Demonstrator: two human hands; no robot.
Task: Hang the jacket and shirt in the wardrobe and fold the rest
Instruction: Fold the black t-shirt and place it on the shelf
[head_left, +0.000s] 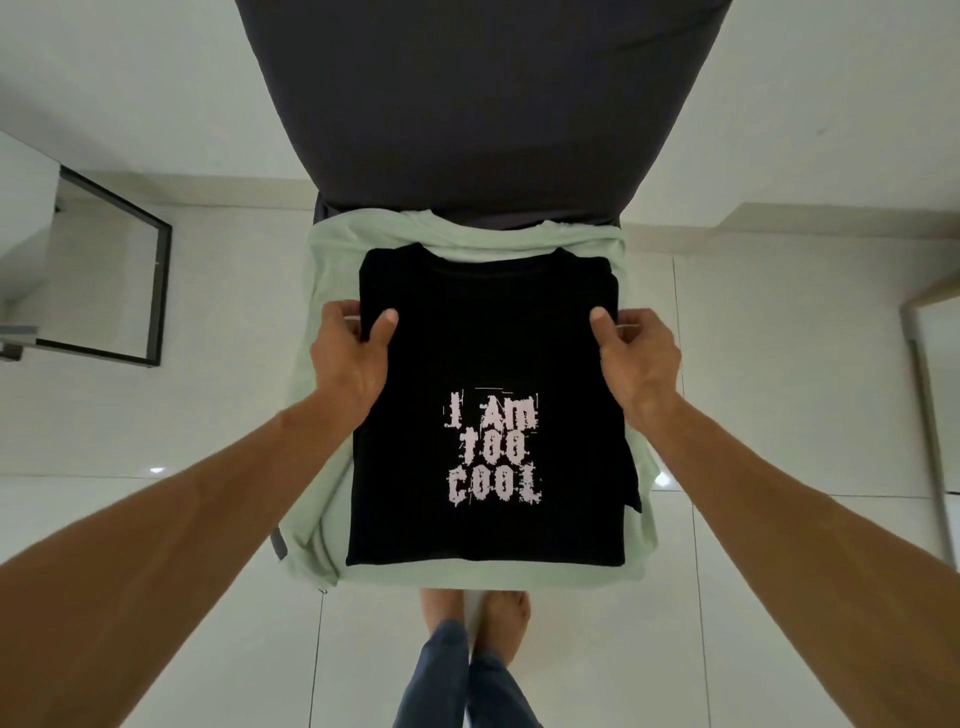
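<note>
Mostly hidden beneath T-shirt: green garment

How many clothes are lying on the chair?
2: the black T-shirt lies on top, and a pale green one is spread under it, sticking out at the edges. More may be hidden underneath.
</note>
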